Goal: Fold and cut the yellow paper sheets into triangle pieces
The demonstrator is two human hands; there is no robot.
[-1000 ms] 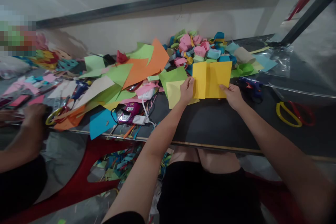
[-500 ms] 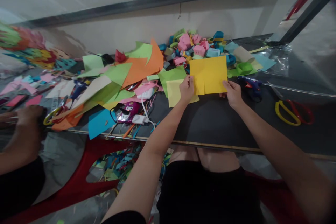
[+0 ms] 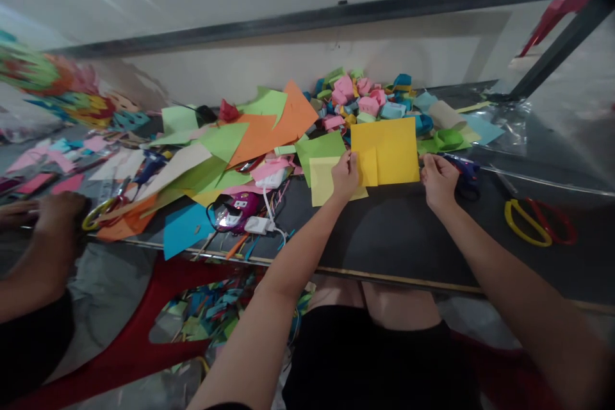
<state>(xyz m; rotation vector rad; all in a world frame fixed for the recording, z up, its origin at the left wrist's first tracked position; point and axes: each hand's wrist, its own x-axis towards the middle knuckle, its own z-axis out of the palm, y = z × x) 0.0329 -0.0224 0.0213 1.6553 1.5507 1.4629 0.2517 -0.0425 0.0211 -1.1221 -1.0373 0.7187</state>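
I hold a yellow paper sheet (image 3: pixel 391 147) just above the dark table (image 3: pixel 408 237). My left hand (image 3: pixel 344 174) pinches its lower left corner, where a small flap is folded up. My right hand (image 3: pixel 438 179) is curled at the sheet's lower right edge and grips it there. A pale yellow sheet (image 3: pixel 321 184) and a green sheet (image 3: pixel 317 144) lie under and beside my left hand.
A heap of small folded paper pieces (image 3: pixel 365 99) lies behind the sheet. Loose coloured sheets (image 3: pixel 250 131) cover the table's left. A blue glue gun (image 3: pixel 465 170), yellow scissors (image 3: pixel 526 221), red scissors (image 3: pixel 560 224) and a pink device (image 3: pixel 235 211) lie around. Another person's hand (image 3: pixel 57 211) works far left.
The yellow sheet, opened wide a second ago, is now narrower with its lower left corner folded up. Both my hands stayed at its lower corners; the view shifted slightly.
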